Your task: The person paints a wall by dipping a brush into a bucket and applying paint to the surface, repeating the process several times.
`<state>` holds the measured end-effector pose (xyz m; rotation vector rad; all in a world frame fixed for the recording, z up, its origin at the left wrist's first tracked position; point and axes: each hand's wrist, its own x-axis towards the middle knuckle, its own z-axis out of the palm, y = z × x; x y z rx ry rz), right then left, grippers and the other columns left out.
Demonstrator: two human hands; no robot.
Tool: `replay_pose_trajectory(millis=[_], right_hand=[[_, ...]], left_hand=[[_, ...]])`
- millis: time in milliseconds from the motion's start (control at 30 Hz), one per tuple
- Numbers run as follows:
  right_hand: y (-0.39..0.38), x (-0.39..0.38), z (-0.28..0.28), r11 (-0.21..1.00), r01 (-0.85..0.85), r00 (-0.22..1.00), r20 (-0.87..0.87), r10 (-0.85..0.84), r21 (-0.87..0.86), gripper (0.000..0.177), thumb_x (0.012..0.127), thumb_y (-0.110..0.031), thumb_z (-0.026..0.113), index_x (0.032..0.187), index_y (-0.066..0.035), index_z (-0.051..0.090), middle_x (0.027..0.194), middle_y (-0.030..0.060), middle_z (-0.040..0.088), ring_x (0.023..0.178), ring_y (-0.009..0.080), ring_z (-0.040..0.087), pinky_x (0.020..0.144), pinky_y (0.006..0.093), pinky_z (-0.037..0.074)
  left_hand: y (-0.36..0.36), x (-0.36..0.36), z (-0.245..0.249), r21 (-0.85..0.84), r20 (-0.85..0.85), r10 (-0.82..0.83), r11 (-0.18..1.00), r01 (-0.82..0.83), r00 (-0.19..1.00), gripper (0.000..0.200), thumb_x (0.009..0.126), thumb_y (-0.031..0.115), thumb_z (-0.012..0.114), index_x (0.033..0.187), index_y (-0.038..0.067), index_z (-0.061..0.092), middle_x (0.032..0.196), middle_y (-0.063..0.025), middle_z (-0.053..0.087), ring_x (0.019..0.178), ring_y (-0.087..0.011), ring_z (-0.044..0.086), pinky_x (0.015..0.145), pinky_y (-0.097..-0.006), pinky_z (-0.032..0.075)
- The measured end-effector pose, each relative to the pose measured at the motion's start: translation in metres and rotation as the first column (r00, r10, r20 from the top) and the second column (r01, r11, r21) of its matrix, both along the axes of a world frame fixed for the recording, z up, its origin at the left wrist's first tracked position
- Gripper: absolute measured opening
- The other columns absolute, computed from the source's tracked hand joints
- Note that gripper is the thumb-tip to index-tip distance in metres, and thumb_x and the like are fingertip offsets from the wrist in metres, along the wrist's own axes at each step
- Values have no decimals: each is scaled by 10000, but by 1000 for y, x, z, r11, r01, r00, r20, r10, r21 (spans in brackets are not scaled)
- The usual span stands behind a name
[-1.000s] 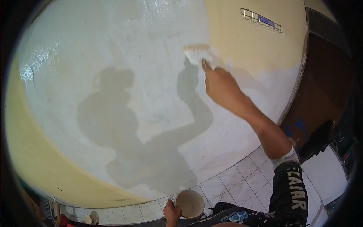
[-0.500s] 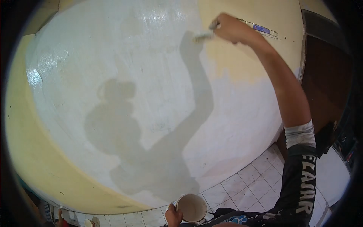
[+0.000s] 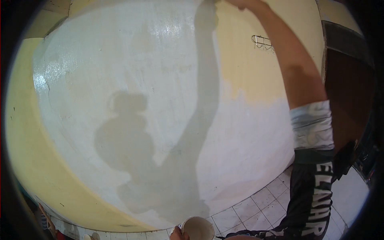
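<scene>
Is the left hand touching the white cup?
Touching. The head view shows the left hand against the left side of the white cup.

A yellow wall (image 3: 248, 76), largely coated glossy white, meets white floor tiles (image 3: 272, 196) beside a dark door (image 3: 344, 88).

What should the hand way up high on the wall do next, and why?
Probably a stroke straight down: the right hand is at the top edge of the view, and just below it the yellow wall patch is bare beside the white paint. The left hand holds the paint bucket low, ready if a refill is needed.
</scene>
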<state>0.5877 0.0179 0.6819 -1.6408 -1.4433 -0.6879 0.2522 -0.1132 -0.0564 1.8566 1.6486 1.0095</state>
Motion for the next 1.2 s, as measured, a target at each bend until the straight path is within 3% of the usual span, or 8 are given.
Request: replay_pose_trajectory(millis=[100, 400, 533, 800, 867, 1033, 1067, 1200], right_hand=[[71, 58, -57, 959, -104, 940, 341, 9, 262, 392, 874, -122, 537, 1235, 8, 618, 949, 271, 694, 795, 365, 695, 708, 443, 533], [-23, 59, -206, 859, -2, 983, 155, 95, -512, 370, 915, -129, 577, 1260, -11, 637, 1069, 264, 691, 975, 368, 689, 843, 424, 526], [-11, 62, -194, 786, -48, 998, -2, 59, -617, 347, 876, -173, 596, 1180, -30, 685, 811, 155, 685, 564, 234, 622, 526, 376, 491], [-7, 69, -92, 885, -115, 993, -25, 116, -452, 353, 846, -163, 580, 1157, -24, 675, 740, 123, 647, 536, 230, 590, 469, 373, 445], [-42, 26, -84, 934, 145, 976, -111, -190, -326, 390, 1041, -165, 477, 1373, 37, 508, 1222, 211, 637, 1074, 288, 641, 884, 419, 540], [24, 66, -159, 989, -142, 989, 50, 140, 37, 373, 1021, -134, 483, 1350, 37, 523, 1241, 198, 632, 1157, 296, 625, 947, 408, 514], [62, 85, -201, 957, -183, 954, 275, 118, 225, 383, 896, -158, 557, 1245, -11, 614, 804, 219, 682, 664, 377, 661, 620, 462, 521], [50, 63, -353, 983, -171, 984, 56, 168, 60, 485, 898, -111, 573, 1366, -6, 503, 834, 293, 638, 768, 464, 650, 698, 541, 538]], left_hand=[[-4, 2, 12, 23, 34, 26, 999, -27, 999, 232, 918, 175, 561, 936, -56, 547, 640, -230, 523, 562, -280, 457, 508, -417, 416], [11, -2, -4, -64, -46, -72, 996, 69, 996, 243, 869, 166, 597, 954, -52, 531, 694, -243, 601, 565, -396, 548, 516, -458, 440], [11, 8, -4, 49, -111, -80, 995, 85, 991, 242, 873, 179, 617, 955, -34, 536, 670, -216, 582, 554, -341, 529, 513, -438, 433], [11, 27, 2, -131, -105, 9, 991, -23, 994, 201, 729, 153, 644, 766, 13, 504, 637, -212, 599, 611, -446, 618, 585, -511, 488], [8, 30, 1, -118, -103, -7, 993, -6, 995, 199, 729, 151, 642, 766, 14, 502, 632, -209, 596, 605, -441, 616, 582, -509, 486], [6, 39, -5, -179, -109, -14, 984, -6, 994, 193, 730, 142, 639, 759, 14, 497, 625, -203, 595, 596, -431, 616, 580, -510, 485], [5, 40, -6, -168, -117, -20, 986, 0, 993, 187, 732, 137, 636, 765, 15, 498, 626, -203, 595, 603, -433, 621, 581, -509, 487], [-1, 41, -9, -179, -147, -57, 983, 31, 988, 174, 743, 127, 626, 810, 13, 513, 647, -210, 607, 633, -450, 631, 595, -518, 497]])
